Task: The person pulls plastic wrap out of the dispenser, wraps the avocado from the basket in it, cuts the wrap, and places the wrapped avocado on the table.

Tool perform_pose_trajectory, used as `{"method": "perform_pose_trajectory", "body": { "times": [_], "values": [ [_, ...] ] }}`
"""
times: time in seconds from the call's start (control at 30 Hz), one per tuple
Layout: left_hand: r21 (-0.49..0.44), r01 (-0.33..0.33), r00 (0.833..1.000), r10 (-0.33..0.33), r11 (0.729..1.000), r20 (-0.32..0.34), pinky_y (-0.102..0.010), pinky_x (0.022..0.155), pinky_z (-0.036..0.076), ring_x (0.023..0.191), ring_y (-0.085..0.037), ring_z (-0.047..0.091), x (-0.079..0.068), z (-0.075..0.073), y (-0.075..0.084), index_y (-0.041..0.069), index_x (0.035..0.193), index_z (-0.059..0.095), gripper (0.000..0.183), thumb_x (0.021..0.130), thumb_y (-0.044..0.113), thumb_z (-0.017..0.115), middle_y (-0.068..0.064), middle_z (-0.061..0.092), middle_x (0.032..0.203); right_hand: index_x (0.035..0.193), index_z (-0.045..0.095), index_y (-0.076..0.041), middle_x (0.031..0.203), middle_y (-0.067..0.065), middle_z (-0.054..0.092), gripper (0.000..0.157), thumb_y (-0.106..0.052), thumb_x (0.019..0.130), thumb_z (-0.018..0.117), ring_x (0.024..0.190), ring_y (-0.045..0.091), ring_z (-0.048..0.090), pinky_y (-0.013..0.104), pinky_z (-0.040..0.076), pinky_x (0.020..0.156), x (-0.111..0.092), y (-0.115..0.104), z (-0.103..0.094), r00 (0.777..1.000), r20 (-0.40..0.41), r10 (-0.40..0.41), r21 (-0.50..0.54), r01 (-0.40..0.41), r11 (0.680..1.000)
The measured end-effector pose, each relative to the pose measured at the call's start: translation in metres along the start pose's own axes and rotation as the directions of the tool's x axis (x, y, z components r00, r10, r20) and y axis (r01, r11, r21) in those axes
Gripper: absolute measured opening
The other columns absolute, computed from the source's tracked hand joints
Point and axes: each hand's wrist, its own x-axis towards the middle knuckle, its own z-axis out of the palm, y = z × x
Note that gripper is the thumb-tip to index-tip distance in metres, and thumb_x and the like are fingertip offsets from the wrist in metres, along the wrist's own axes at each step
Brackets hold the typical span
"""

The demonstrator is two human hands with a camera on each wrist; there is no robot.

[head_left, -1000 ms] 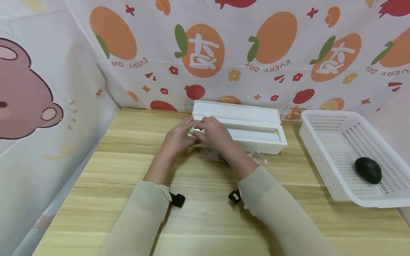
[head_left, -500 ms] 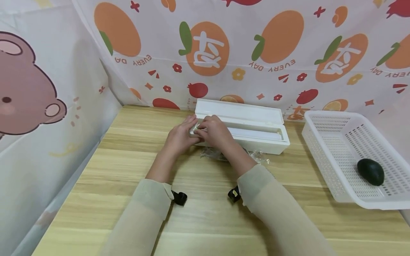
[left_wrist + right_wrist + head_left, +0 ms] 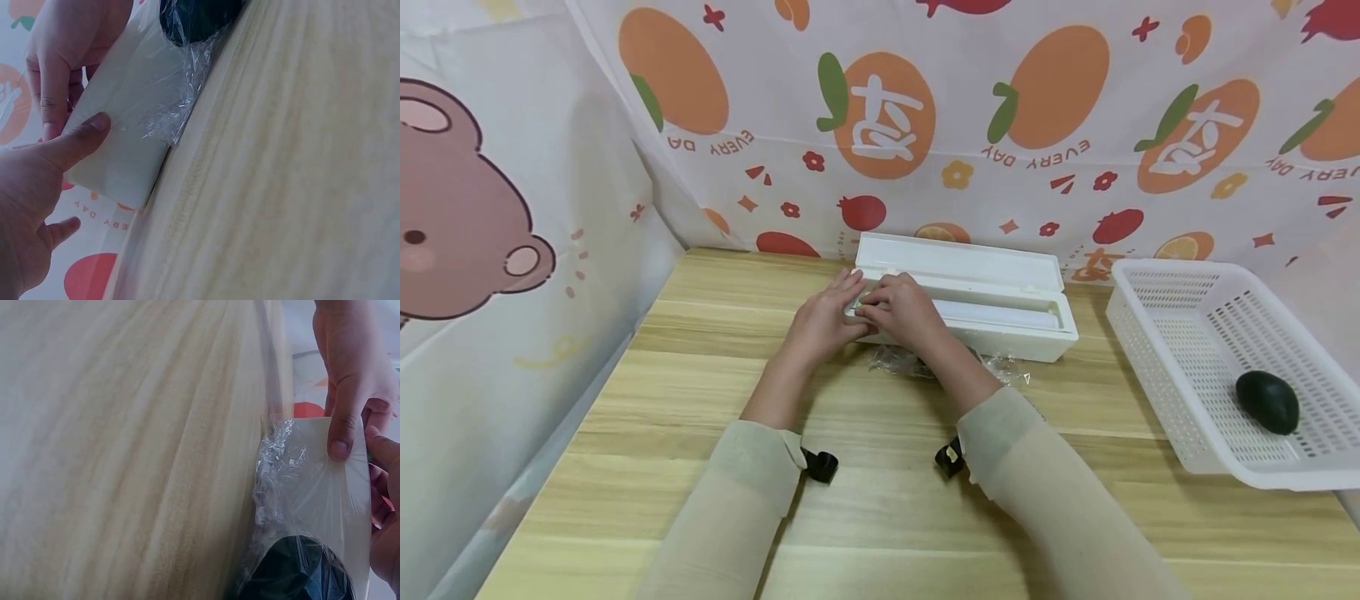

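A long white cling film dispenser (image 3: 1015, 340) stands at the back of the table with its lid (image 3: 962, 262) raised. Inside lies a pale roll of film (image 3: 1000, 314). My left hand (image 3: 822, 325) grips the dispenser's left end, thumb (image 3: 94, 125) on its front wall. At that same end my right hand (image 3: 908, 312) has its thumb and fingers curled in a pinch at a small green piece (image 3: 860, 304), mostly hidden by the fingers. Crumpled clear film (image 3: 275, 469) hangs down the front, over a rounded dark green thing (image 3: 297, 572) before the dispenser.
A white perforated basket (image 3: 1157, 433) stands at the right with a dark green avocado-like fruit (image 3: 1267, 402) in it. Printed cloth (image 3: 737, 217) hangs close behind the dispenser, and another sheet (image 3: 587, 242) borders the table on the left.
Both hands stay at the dispenser's left end. The right fingers shift slightly over the green piece, which showed more plainly a second ago. The head view has moved a little.
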Motion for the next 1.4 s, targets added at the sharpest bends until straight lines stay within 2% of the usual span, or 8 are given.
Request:
{"method": "perform_pose_trajectory", "body": {
  "times": [0.23, 0.47, 0.77, 1.03, 1.4],
  "values": [
    [-0.027, 0.002, 1.000, -0.002, 1.000, -0.015, -0.044, 0.108, 0.042, 0.145, -0.014, 0.033, 0.001, 0.002, -0.001, 0.015, 0.146, 0.048, 0.077, 0.080, 0.037, 0.082, 0.002, 0.040, 0.154, 0.097, 0.081, -0.013, 0.093, -0.001, 0.071, 0.018, -0.029, 0.089, 0.073, 0.087, 0.019, 0.053, 0.028, 0.046, 0.075, 0.000, 0.003, -0.004, 1.000, 0.017, 0.004, 0.002, -0.004, 1.000],
    [-0.035, 0.010, 1.000, -0.010, 0.999, -0.017, -0.047, 0.112, 0.036, 0.146, -0.015, 0.032, 0.001, 0.003, -0.003, 0.015, 0.146, 0.047, 0.078, 0.080, 0.037, 0.082, 0.002, 0.040, 0.155, 0.094, 0.081, -0.012, 0.092, -0.001, 0.073, 0.017, -0.027, 0.090, 0.073, 0.090, 0.019, 0.055, 0.028, 0.047, 0.078, -0.002, 0.006, -0.006, 1.000, 0.017, -0.022, 0.006, 0.022, 1.000],
    [-0.040, 0.030, 0.999, -0.031, 0.999, -0.011, -0.042, 0.113, 0.037, 0.146, -0.014, 0.032, 0.000, 0.003, -0.003, 0.015, 0.147, 0.046, 0.078, 0.080, 0.035, 0.081, 0.004, 0.039, 0.155, 0.094, 0.080, -0.011, 0.092, -0.001, 0.073, 0.019, -0.027, 0.090, 0.072, 0.090, 0.019, 0.057, 0.030, 0.046, 0.080, -0.006, 0.014, -0.007, 0.996, -0.009, -0.090, -0.017, 0.090, 0.996],
    [-0.029, 0.027, 1.000, -0.028, 0.999, -0.007, -0.041, 0.113, 0.037, 0.146, -0.013, 0.032, 0.001, 0.002, -0.002, 0.015, 0.147, 0.046, 0.077, 0.080, 0.034, 0.081, 0.004, 0.039, 0.155, 0.094, 0.080, -0.010, 0.091, -0.001, 0.073, 0.020, -0.028, 0.090, 0.072, 0.088, 0.019, 0.056, 0.030, 0.047, 0.078, -0.009, 0.016, -0.010, 0.994, -0.033, -0.105, -0.025, 0.104, 0.994],
    [-0.034, 0.030, 1.000, -0.030, 0.999, -0.008, -0.040, 0.114, 0.035, 0.146, -0.012, 0.031, 0.002, 0.003, -0.002, 0.015, 0.146, 0.047, 0.078, 0.079, 0.034, 0.082, 0.005, 0.039, 0.155, 0.094, 0.080, -0.011, 0.092, -0.001, 0.072, 0.018, -0.027, 0.090, 0.072, 0.091, 0.019, 0.057, 0.031, 0.048, 0.081, -0.010, 0.020, -0.014, 0.995, -0.011, -0.096, -0.022, 0.096, 0.995]
  ]
}}
